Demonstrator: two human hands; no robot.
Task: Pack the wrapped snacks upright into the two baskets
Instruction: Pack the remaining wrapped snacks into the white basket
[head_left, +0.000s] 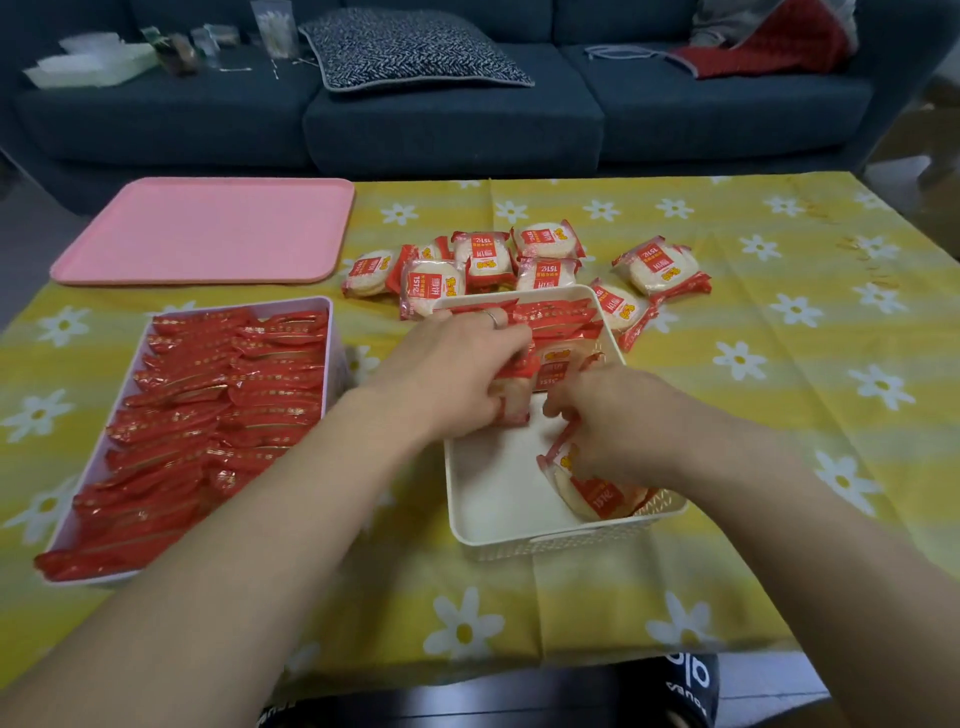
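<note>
At the counter's left edge the pink basket (332, 332) is full; both hands, left hand (457, 374) and right hand (613, 415), grip snacks (514, 400) in the half-filled white basket (498, 499); loose packets (519, 265) remain.

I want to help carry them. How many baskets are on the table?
2. The lilac basket sits on the left, full of snacks. The white basket is right of it, where both hands work.

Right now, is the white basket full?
No. The white basket is part full: upright snacks only at its far end, bare floor nearer.
</note>
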